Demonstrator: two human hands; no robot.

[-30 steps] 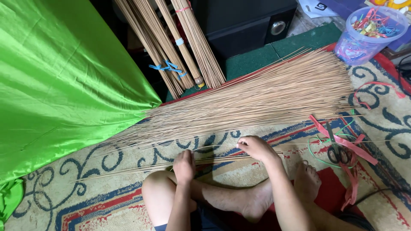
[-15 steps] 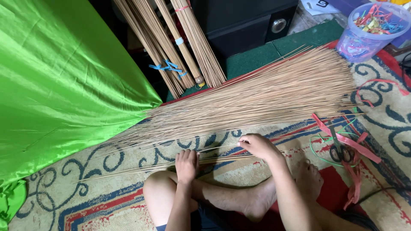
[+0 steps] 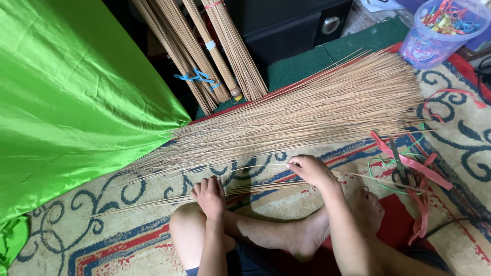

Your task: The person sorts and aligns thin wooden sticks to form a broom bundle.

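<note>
I sit cross-legged on a patterned carpet (image 3: 128,240). A large fan of thin tan sticks (image 3: 317,110) lies across it in front of me. My left hand (image 3: 209,197) rests palm down on a small row of separated sticks (image 3: 153,202) near my knee. My right hand (image 3: 309,171) pinches a single thin stick (image 3: 255,167) drawn from the pile's near edge, fingers closed around it.
Green satin cloth (image 3: 76,102) covers the left side. Tied stick bundles (image 3: 215,51) lean at the top beside a black speaker (image 3: 307,20). A clear plastic tub of coloured bands (image 3: 440,30) stands top right. Scissors (image 3: 404,171) and pink ribbon strips (image 3: 424,179) lie at right.
My right hand has shifted slightly left along the pile's edge, drawing out a thin stick. My left hand stays on the separated sticks.
</note>
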